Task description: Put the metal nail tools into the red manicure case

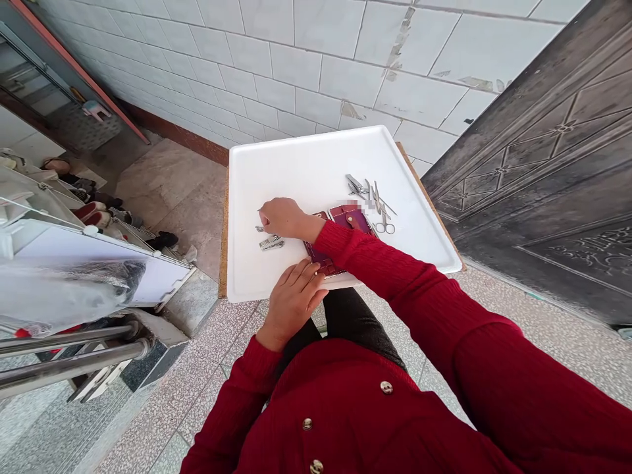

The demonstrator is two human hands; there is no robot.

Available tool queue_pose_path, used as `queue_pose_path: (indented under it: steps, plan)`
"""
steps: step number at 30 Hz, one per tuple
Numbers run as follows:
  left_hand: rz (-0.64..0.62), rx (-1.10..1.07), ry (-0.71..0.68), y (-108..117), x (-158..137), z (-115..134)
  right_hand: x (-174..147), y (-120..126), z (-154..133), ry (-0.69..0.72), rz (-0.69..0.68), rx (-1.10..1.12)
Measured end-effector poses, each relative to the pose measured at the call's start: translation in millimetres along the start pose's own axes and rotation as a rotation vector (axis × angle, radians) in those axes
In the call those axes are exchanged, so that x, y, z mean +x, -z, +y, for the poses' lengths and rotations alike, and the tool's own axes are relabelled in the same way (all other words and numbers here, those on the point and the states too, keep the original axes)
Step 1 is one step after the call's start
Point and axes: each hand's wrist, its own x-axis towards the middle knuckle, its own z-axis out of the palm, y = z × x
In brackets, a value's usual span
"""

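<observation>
An unfolded dark red and purple manicure case [330, 264] lies near the front edge of the white tray [409, 247]. My left hand [293, 296] rests on the tray's front edge at the case's left side, fingers stretched out flat. Crossing over the case, my right hand [282, 217] is closed above the left part of the tray; a thin tip shows at its fingers, but the thing itself is hidden. Nail clippers [271, 243] lie just below that hand. To the right of the case are small scissors [384, 224] and several slim metal tools [359, 187].
A tiled wall [306, 66] stands behind the tray, and a dark metal door [543, 151] is at the right. To the left are a shoe rack [99, 250] with shoes and metal rails [74, 359]. A speckled tile floor [162, 408] lies below.
</observation>
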Motion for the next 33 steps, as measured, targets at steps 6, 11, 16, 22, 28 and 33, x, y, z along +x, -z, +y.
queue_pose_path:
  steps: [6,11,16,22,28,33]
  plan:
    - [-0.005,-0.007,0.009,0,0,0,3,3,2,-0.04,-0.077,0.088]
    - [0.007,0.012,-0.004,1,0,0,7,5,8,-0.04,-0.041,0.144]
    - [0.022,0.02,-0.01,2,1,0,-1,12,30,-0.078,0.04,0.395]
    - [0.034,0.032,-0.024,2,3,0,-31,10,54,-0.17,0.119,0.836]
    - [0.022,0.036,-0.015,3,5,1,-47,-12,76,-0.143,0.204,1.133]
    - [0.018,0.036,-0.016,3,5,1,-48,-21,83,-0.112,0.284,1.137]
